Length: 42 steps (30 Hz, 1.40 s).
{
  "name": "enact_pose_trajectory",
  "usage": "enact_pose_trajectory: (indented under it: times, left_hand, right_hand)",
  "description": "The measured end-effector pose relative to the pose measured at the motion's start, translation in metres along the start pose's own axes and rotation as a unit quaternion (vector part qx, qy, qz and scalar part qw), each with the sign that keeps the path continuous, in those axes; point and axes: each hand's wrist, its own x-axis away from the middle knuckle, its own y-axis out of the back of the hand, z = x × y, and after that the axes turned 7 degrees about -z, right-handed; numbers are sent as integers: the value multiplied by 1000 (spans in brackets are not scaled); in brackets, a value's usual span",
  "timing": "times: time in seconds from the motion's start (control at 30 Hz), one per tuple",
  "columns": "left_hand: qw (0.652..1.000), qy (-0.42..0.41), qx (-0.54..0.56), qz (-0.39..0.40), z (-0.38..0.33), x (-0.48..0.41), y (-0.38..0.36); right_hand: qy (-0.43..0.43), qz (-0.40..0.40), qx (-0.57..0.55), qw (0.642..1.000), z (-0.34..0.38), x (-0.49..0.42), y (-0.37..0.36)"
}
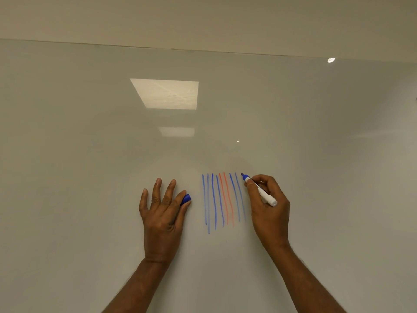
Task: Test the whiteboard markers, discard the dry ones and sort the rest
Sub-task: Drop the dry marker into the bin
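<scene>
Marker (259, 189) here is a light, stiff plastic stick with a white barrel and a blue tip, so it needs only little force. I judge that the smooth barrel can slip or turn between dry fingers. The felt tip is the only soft part, so hard pressing would not be good for it. The best place to take hold is the front of the barrel, close behind the blue collar, because from there the tip is easy to guide.

The right hand (269, 208) does this: thumb and fingers are curled round the front part of the marker in a writing grip. The tip sticks out up and to the left of the fingertips, and the white rear end lies over the web of the hand, pointing down to the right. The tip is at the whiteboard (90, 154), just beside the top of the rightmost blue line of the strokes (222, 199); whether it touches the surface I cannot tell.

The left hand (161, 215) lies against the board, left of the strokes, with three fingers spread straight, while thumb and forefinger pinch the blue cap (186, 199). This cap is small and probably easy to drop
</scene>
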Motion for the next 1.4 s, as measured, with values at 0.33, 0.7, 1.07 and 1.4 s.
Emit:
enact_pose_trajectory:
  times: [0.33, 0.7, 1.07, 1.4]
  left_hand:
    - [1000, 0, -14, 4, 1, 0, 0]
    - [1000, 0, -17, 6, 0, 1, 0]
    - [1000, -2, -2, 6, 0, 3, 0]
    - [974, 199, 96, 55, -45, 5, 44]
  right_hand:
    - [-34, 1, 44, 998, -22, 65, 42]
    - [27, 11, 27, 999, 3, 5, 12]
    - [-29, 42, 112, 992, -18, 51, 53]
    - [-193, 99, -52, 975, 49, 104, 81]
